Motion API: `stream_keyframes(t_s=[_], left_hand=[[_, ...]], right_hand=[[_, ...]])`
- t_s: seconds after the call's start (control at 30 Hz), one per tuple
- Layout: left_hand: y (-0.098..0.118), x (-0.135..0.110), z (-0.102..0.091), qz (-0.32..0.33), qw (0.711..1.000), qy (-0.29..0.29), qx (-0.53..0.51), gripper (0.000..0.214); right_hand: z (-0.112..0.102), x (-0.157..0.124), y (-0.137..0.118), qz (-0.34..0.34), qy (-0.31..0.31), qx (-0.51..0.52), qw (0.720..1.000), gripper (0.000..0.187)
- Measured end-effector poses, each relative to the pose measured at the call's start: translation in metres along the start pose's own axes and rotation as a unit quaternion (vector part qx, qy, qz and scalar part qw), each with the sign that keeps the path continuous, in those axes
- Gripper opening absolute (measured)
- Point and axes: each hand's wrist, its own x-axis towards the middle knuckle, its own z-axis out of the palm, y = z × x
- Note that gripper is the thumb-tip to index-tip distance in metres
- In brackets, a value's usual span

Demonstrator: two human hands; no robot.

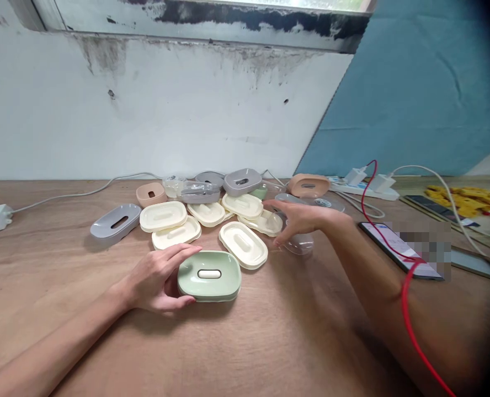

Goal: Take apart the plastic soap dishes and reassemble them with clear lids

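Observation:
My left hand (158, 281) grips the left end of a pale green oval soap dish (224, 281), thumb at the front and fingers over the back edge. The dish lies flat on the table, with a cream piece showing through its centre slot. My right hand (294, 218) reaches over the right side of the pile, thumb and fingers apart. Beneath it is a clear plastic cover (301, 245); whether the hand touches it I cannot tell. Just left of its fingers lie cream oval trays (265, 221), and one cream tray (243, 245) sits behind the green dish.
Grey dishes (116, 223) and tan dishes (309, 186) lie around the pile, near the wall. To the right are a phone (398, 251), a power strip (365, 189) with chargers, and yellow items (464, 201). A red cable (414, 325) crosses my right forearm.

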Motion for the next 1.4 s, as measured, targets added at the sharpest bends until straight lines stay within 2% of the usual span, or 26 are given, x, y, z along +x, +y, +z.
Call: stream_keyframes(t_s=[0.07, 0.2, 0.27, 0.33, 0.4, 0.5, 0.57, 0.63, 0.73, 0.8, 0.93, 1.17, 1.3, 1.4], left_hand=[[0.0, 0.0, 0.0, -0.001, 1.0, -0.001, -0.001, 0.088], [0.0, 0.0, 0.001, -0.002, 1.0, -0.001, -0.001, 0.086], [0.0, 0.0, 0.001, -0.004, 1.0, 0.0, 0.0, 0.086], [0.0, -0.001, 0.001, -0.005, 1.0, 0.002, -0.003, 0.088], [0.0, -0.001, 0.001, -0.004, 1.0, 0.008, -0.009, 0.09], [0.002, -0.001, 0.001, -0.008, 1.0, 0.015, -0.008, 0.094], [0.003, -0.001, 0.002, -0.013, 1.0, 0.025, -0.002, 0.1], [0.004, -0.001, 0.004, -0.026, 0.999, 0.038, -0.001, 0.107], [0.005, -0.001, 0.005, -0.057, 0.998, 0.039, -0.012, 0.111], [0.006, -0.002, 0.005, -0.068, 0.997, 0.034, -0.017, 0.11], [0.006, -0.002, 0.004, -0.064, 0.997, 0.041, -0.013, 0.109], [0.004, 0.001, 0.003, -0.027, 0.998, 0.057, -0.011, 0.098], [0.005, 0.002, 0.003, -0.041, 0.997, 0.068, -0.005, 0.088], [0.006, 0.002, 0.004, -0.045, 0.997, 0.064, 0.006, 0.083]], right_hand=[[-0.004, -0.005, 0.003, 0.061, -0.013, 0.0, 0.998, 0.131], [-0.003, -0.009, 0.002, 0.167, -0.043, -0.014, 0.985, 0.128], [-0.001, -0.007, 0.0, 0.199, -0.066, -0.007, 0.978, 0.122], [-0.002, -0.008, -0.005, 0.198, -0.055, -0.011, 0.979, 0.119], [-0.006, -0.014, -0.016, 0.151, -0.015, -0.016, 0.988, 0.118], [-0.012, -0.031, -0.046, 0.003, 0.012, 0.043, 0.999, 0.12], [-0.008, -0.042, -0.075, -0.115, -0.005, 0.093, 0.989, 0.111], [0.003, -0.049, -0.104, -0.212, -0.009, 0.102, 0.972, 0.092], [0.025, -0.048, -0.138, -0.306, 0.004, 0.079, 0.949, 0.089], [0.038, -0.044, -0.149, -0.331, 0.012, 0.059, 0.942, 0.095], [0.053, -0.04, -0.153, -0.33, 0.024, 0.05, 0.942, 0.098], [0.057, -0.039, -0.151, -0.338, 0.034, 0.036, 0.94, 0.1], [0.059, -0.04, -0.149, -0.315, 0.015, 0.058, 0.947, 0.102], [0.062, -0.04, -0.145, -0.323, 0.0, 0.09, 0.942, 0.095]])
